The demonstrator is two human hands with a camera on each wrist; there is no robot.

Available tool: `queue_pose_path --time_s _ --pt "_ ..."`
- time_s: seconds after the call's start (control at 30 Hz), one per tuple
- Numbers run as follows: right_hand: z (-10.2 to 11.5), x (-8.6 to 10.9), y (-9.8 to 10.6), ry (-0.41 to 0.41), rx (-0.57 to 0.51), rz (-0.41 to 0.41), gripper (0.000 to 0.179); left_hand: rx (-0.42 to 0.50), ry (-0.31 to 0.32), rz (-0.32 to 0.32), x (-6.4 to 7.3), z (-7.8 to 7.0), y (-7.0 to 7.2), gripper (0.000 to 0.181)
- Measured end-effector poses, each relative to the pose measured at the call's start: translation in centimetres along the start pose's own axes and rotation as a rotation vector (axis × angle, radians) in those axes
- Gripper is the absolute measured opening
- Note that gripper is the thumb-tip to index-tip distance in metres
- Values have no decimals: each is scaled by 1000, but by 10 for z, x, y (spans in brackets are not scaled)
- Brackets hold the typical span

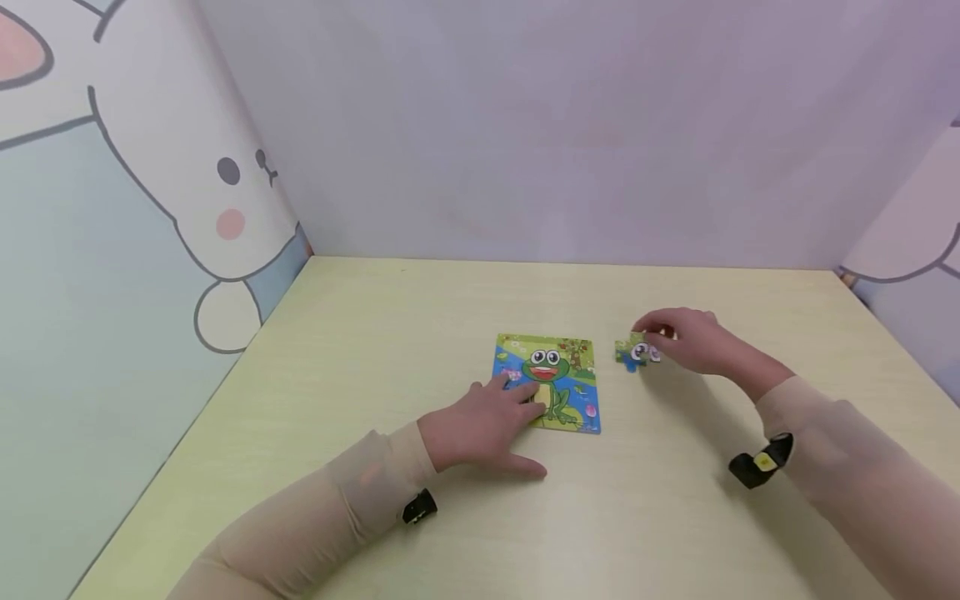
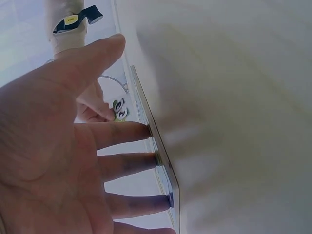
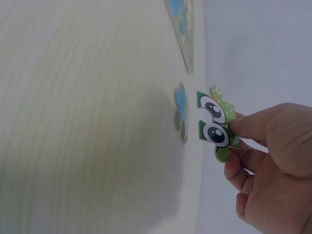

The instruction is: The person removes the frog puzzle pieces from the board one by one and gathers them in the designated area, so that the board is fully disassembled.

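A frog-picture puzzle board point(image 1: 581, 392) lies flat on the table, complete-looking apart from the part my hand covers. My left hand point(image 1: 483, 425) rests on its lower left with spread, straight fingers; in the left wrist view the fingertips press the top of the board point(image 2: 163, 158) near its edge. My right hand point(image 1: 686, 337) is to the right of the board. Between thumb and fingers it pinches a green puzzle piece point(image 3: 225, 117) printed with two big eyes, held above the table. Just below that piece lies a second puzzle piece point(image 3: 181, 105), blue and green.
The pale wooden table point(image 1: 360, 333) reaches back to a plain light wall point(image 1: 570, 133). On the left stands a panel point(image 1: 127, 275) with a cartoon animal on it. Black straps with yellow labels sit at the wrists.
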State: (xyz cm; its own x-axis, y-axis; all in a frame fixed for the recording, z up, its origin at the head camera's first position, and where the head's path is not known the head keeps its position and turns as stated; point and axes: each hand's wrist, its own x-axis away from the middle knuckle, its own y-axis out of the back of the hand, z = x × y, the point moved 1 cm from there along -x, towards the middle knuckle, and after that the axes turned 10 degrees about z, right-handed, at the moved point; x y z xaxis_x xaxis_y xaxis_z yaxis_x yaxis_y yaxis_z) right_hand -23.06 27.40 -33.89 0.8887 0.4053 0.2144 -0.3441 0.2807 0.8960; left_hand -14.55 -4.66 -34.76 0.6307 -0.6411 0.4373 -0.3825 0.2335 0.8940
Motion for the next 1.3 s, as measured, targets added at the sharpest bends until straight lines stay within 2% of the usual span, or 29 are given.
queue_pose_path --time_s 0.13,0.27,0.47,0.63,0.77,0.93,1.1,1.3 --pt "-24 11 2 -53 22 21 25 5 3 -2 0 0 0 82" --pt "-38 17 2 -76 33 24 25 9 5 -2 0 -1 0 81" --pt "-48 19 2 -98 52 19 25 17 6 -6 -1 0 -1 81" --pt "-49 17 3 -108 94 -17 28 14 7 -13 -1 -1 -2 80" --pt "-37 11 1 -64 87 -41 29 11 13 -12 -2 -1 -2 80" --pt "-7 0 -8 33 63 -54 29 17 16 -8 -3 0 -3 80" --pt "26 -11 -21 117 60 -30 27 16 21 -2 -4 -1 -3 80" --pt "50 -25 -38 147 72 21 27 10 25 7 -6 -1 -4 81"
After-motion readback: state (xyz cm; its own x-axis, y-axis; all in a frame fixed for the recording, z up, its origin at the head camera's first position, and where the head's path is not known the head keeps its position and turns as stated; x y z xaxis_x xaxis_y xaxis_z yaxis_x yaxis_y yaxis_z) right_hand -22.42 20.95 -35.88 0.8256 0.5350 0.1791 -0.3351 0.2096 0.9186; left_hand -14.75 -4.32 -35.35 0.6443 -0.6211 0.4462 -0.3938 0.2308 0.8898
